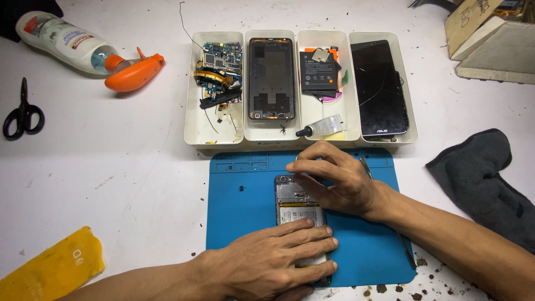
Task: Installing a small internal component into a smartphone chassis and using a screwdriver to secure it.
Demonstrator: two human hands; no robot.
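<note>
1. Left hand (281, 256) lies flat, palm down, fingers spread over the lower half of an opened phone (298, 209); grip is not closed round anything, just pressing the phone onto the mat.
2. Opened phone lies back-up near the middle of a blue work mat (239, 223), long axis pointing away from the person. Battery and upper circuit board are exposed; the bottom end is hidden under the left hand.
3. Right hand (334, 178) comes in from the right with fingers curled over the phone's top end, fingertips on the board area. A thin metal tool (366, 167) shows behind the hand; cannot tell if the grip has hold of it.
4. The mat sits on a white bench (111, 167). Dark crumbs lie scattered off the mat's near right corner.
5. Yellow flat piece (53, 265) at near left. Dark grey cloth (485, 178) at right, just off the mat.
6. Beyond the mat is a row of four white trays (192, 83), touching side by side. Left to right: loose circuit boards and cables; a bare phone frame (271, 78); a battery (319, 71) with a small glue tube (323, 128); a cracked black screen (380, 86).
7. Far left: black scissors (22, 114) and a spray bottle (83, 47) with orange trigger lying on its side.
8. Far right corner: wooden blocks (490, 44).
</note>
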